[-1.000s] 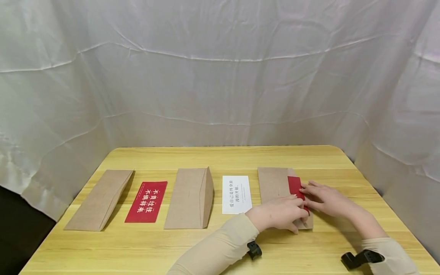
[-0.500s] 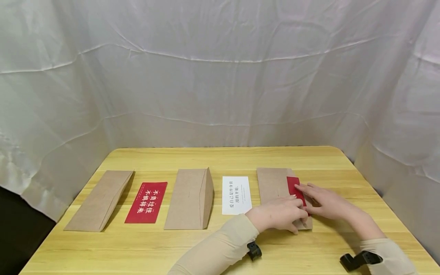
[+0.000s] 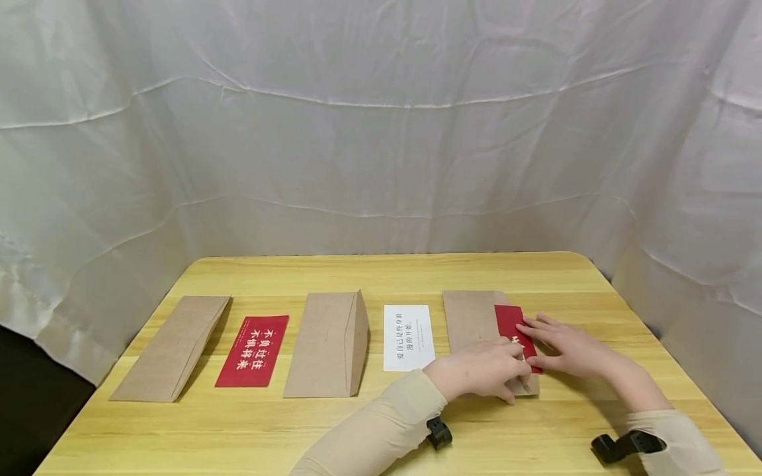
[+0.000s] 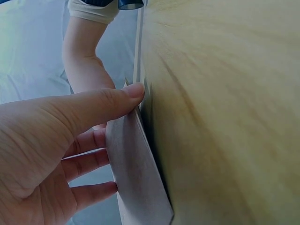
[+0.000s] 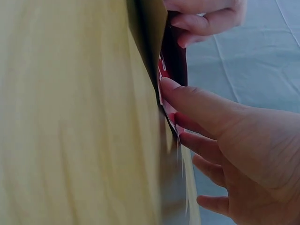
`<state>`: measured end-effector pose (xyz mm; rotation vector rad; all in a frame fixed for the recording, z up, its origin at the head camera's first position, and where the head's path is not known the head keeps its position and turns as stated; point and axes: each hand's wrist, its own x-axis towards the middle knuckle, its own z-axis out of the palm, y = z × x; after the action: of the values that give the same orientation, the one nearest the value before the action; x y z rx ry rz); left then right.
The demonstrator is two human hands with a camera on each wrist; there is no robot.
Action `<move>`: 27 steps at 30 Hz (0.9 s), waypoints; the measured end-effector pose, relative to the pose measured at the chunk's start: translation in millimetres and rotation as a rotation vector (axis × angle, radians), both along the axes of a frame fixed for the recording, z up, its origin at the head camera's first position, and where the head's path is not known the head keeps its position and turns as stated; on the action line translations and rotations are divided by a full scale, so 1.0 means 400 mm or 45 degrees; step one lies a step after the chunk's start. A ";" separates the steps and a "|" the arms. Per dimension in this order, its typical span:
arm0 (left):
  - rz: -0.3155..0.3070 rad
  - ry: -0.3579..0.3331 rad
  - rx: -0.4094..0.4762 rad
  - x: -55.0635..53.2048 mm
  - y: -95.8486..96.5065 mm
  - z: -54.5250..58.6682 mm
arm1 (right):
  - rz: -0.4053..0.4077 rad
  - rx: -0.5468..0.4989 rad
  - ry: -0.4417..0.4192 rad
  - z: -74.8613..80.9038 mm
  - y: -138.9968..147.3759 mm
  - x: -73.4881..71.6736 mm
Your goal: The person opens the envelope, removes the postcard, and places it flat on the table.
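Note:
At the right of the table, a brown paper envelope [image 3: 472, 317] lies with a red card [image 3: 508, 320] at its right end. My left hand [image 3: 485, 369] grips the envelope's near edge, thumb along the edge and fingers over the paper [image 4: 136, 173] in the left wrist view. My right hand [image 3: 574, 349] pinches the red card's right edge, its thumb on the printed face [image 5: 161, 70] in the right wrist view. Part of the card's white lettering is covered by the left fingers. The card overlaps the envelope's open end.
Left of the hands, a white printed card [image 3: 409, 338] lies flat. Beyond it are a second envelope [image 3: 321, 347] with a raised flap, another red card [image 3: 253, 352] and a third envelope [image 3: 169, 350]. A pale curtain [image 3: 381, 145] hangs behind the table [image 3: 238, 436].
The red card has shifted slightly right, after a small move left, and more of its lettering and lower corner shows. My right hand moved with it. My left hand stayed on the envelope.

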<state>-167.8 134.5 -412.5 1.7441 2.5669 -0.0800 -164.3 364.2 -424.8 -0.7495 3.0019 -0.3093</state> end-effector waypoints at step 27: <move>0.014 0.005 0.003 -0.003 0.003 -0.005 | -0.088 -0.178 -0.105 0.024 0.036 -0.004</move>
<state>-169.0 135.7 -414.6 1.7321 2.5806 -0.0798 -166.0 378.5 -415.3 -0.6267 2.9566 -0.5431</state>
